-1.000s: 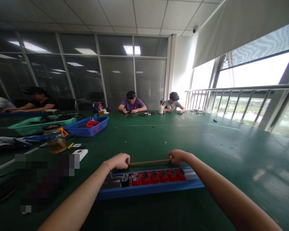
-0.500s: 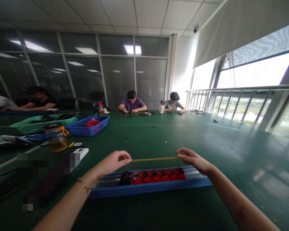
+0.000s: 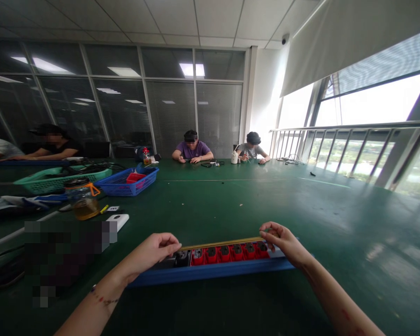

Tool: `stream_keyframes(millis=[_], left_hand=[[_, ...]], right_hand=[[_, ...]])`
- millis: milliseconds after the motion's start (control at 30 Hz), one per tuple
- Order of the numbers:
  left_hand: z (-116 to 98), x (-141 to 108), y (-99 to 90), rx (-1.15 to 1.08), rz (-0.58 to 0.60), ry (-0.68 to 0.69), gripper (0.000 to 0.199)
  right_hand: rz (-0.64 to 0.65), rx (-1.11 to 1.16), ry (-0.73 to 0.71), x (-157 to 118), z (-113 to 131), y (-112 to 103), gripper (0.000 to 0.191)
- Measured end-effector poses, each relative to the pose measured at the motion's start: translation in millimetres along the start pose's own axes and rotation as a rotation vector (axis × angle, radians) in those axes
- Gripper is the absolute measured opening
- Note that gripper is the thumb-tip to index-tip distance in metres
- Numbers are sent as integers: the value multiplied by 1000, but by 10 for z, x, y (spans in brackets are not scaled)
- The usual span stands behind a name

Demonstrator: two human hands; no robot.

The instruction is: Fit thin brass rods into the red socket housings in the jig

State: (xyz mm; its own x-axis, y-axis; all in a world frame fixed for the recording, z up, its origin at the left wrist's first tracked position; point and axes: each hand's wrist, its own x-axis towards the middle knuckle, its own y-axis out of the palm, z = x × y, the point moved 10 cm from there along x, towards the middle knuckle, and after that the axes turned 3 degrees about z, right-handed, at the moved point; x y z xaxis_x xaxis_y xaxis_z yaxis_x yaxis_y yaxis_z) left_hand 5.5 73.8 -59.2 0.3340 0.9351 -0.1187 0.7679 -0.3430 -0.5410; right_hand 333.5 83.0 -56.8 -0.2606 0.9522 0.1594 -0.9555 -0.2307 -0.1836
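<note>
A long, thin brass-coloured strip (image 3: 221, 243) stretches between my hands. Its left end is pinched by the fingers of my left hand (image 3: 157, 249). My right hand (image 3: 282, 239) grips the other end with thumb and fingers, which hide that tip. The strip runs along the far side of a long blue power strip housing (image 3: 213, 275); whether it touches is unclear. Inside the housing sit several red socket modules (image 3: 224, 254) in a row. A black module (image 3: 182, 258) stands at their left end.
To the left are a jar of amber liquid (image 3: 86, 205), a white object (image 3: 121, 220), a blue basket (image 3: 126, 187) with something red inside, and a green basket (image 3: 31, 185). Co-workers (image 3: 192, 148) sit along the far side of the green table (image 3: 252, 196).
Both hands have lowered the brass-coloured strip towards the housing and moved slightly apart. My left hand has shifted left and down; more of the strip shows between the hands.
</note>
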Motion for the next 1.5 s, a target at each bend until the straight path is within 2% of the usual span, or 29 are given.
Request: stream_keyframes(millis=[267,700,867,1033,1233,1500], left_hand=[[66,11,-35,-114,-47,-30,39],[81,1,-27,-41,-42,-23,42],[82,0,-34,-33,-45,-19,42],[107,55,-14,7,-46,12,40],[41,53,37,69,-27,56,41],[-6,42,21,77,-59,84,39]], right_hand=[[31,-20,26,-9,-96,-2,29],[22,-100,66,-6,-121,-12,37],[32,-106,39,-4,-108,0,33],[34,-201,47,21,-166,9,36],[28,-302,45,5,-126,2,34],[30,-254,29,19,-150,-8,35]])
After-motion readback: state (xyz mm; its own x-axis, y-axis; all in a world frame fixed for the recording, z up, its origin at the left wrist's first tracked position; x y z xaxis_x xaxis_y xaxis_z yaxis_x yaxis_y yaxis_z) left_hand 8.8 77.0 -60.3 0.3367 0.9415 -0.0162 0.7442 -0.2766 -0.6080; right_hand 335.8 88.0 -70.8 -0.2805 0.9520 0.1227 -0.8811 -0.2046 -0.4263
